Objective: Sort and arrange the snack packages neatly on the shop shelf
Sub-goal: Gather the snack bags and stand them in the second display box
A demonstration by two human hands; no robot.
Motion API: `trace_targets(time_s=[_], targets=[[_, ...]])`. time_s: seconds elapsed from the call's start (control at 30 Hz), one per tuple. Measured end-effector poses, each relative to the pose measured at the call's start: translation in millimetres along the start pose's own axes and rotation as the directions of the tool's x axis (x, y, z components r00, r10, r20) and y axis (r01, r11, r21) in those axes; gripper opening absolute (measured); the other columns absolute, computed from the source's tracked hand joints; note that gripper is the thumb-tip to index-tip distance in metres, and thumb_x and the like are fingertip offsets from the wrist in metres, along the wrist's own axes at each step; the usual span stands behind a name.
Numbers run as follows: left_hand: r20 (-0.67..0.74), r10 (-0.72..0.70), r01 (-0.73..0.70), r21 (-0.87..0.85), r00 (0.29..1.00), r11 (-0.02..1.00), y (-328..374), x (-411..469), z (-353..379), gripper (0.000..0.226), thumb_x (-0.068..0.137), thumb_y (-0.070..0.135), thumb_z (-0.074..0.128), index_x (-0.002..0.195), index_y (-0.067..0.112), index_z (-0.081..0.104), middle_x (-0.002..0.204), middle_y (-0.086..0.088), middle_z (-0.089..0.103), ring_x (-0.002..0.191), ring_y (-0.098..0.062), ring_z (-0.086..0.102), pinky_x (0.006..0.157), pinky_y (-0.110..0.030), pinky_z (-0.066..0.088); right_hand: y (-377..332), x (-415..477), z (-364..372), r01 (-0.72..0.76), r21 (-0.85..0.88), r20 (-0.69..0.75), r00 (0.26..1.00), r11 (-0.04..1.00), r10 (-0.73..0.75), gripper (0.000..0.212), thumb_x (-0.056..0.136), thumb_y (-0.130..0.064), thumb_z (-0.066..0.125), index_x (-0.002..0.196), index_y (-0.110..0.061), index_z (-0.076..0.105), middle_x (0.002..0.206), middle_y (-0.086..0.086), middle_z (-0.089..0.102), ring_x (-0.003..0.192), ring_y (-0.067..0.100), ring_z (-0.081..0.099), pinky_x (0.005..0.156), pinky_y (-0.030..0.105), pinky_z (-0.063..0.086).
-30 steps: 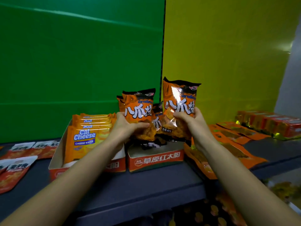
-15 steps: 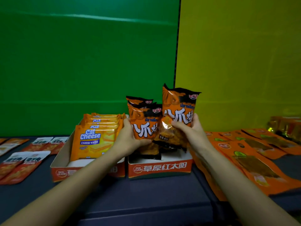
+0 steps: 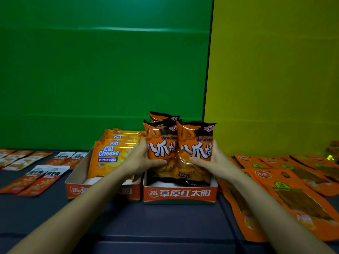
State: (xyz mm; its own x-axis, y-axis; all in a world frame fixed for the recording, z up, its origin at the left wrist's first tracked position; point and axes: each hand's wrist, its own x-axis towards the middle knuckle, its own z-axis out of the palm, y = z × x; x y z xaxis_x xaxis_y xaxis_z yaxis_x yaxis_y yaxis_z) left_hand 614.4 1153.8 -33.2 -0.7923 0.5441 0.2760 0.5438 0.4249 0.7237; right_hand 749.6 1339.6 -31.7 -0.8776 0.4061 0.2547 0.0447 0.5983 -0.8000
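Two orange and black snack bags stand side by side in the orange cardboard tray point(image 3: 179, 194) at the middle of the shelf. My left hand point(image 3: 141, 159) grips the left bag point(image 3: 159, 143) with its thumb across the front. My right hand point(image 3: 213, 162) grips the right bag point(image 3: 197, 145) the same way. More bags of the same kind point(image 3: 163, 116) stand behind them, mostly hidden.
A second tray point(image 3: 77, 177) to the left holds upright Cal Cheese wafer packs point(image 3: 108, 155). Small red and white sachets point(image 3: 44, 177) lie flat at the far left. Flat orange pouches point(image 3: 297, 195) cover the shelf on the right. Green and yellow panels form the back wall.
Both hands have lowered their bags into the middle tray. The right bag, held higher before, now stands level beside the left one. The camera view has shifted left.
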Motion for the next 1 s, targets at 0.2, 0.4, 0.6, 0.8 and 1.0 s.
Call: trace_targets(time_s=[0.2,0.4,0.6,0.8,1.0], targets=[[0.034,-0.007,0.006,0.049,0.999,0.999,-4.9,1.6,-5.2,0.098,0.043,0.059,0.079,0.125,0.025,0.038,0.125,-0.002,0.056,0.118,-0.025,0.05,0.102,-0.05,0.041,6.8,5.8,4.7,-0.05,-0.141,-0.031,0.998,0.989,0.046,0.093,0.072,-0.048,0.073,0.142,-0.013,0.023,0.147,0.005,0.037,0.136,0.024,0.035,0.11,0.045,0.035],[-0.006,0.034,-0.033,0.105,0.999,0.994,4.6,-1.3,-6.8,0.086,0.058,0.035,0.086,0.127,0.018,0.037,0.126,-0.004,0.056,0.116,-0.024,0.053,0.102,-0.047,0.042,0.2,6.4,4.5,0.012,-0.125,-0.142,0.989,0.992,-0.029,0.113,0.069,-0.036,0.08,0.15,-0.014,0.005,0.156,0.008,0.016,0.143,0.026,0.021,0.116,0.044,0.025],[-0.133,0.141,-0.117,0.174,0.981,0.978,15.0,-11.0,-12.2,0.083,0.066,0.037,0.08,0.132,0.01,0.037,0.128,-0.007,0.051,0.111,-0.022,0.052,0.093,-0.034,0.046,-10.7,2.6,2.4,0.144,-0.128,-0.28,0.944,0.981,-0.175,0.123,0.063,-0.038,0.083,0.15,-0.02,-0.002,0.158,0.003,0.009,0.145,0.023,0.013,0.117,0.044,0.021],[-0.288,0.228,-0.119,0.35,0.93,0.929,17.9,-32.8,-28.5,0.074,0.079,0.038,0.07,0.135,0.005,0.036,0.134,-0.01,0.047,0.117,-0.024,0.047,0.092,-0.031,0.038,-32.6,-8.1,-0.6,0.306,-0.444,-0.31,0.829,0.842,-0.466,0.112,0.066,-0.045,0.079,0.15,-0.021,0.008,0.157,-0.001,0.013,0.144,0.018,0.015,0.114,0.03,0.018],[-0.319,0.24,-0.069,0.467,0.917,0.881,5.8,-67.7,-47.5,0.055,0.078,0.048,0.058,0.119,0.011,0.053,0.116,-0.004,0.061,0.106,-0.023,0.054,0.086,-0.036,0.041,-46.2,-10.3,8.9,0.36,-0.433,-0.226,0.844,0.827,-0.486,0.088,0.074,-0.046,0.072,0.145,-0.018,0.028,0.154,0.002,0.024,0.141,0.022,0.022,0.114,0.038,0.024]])
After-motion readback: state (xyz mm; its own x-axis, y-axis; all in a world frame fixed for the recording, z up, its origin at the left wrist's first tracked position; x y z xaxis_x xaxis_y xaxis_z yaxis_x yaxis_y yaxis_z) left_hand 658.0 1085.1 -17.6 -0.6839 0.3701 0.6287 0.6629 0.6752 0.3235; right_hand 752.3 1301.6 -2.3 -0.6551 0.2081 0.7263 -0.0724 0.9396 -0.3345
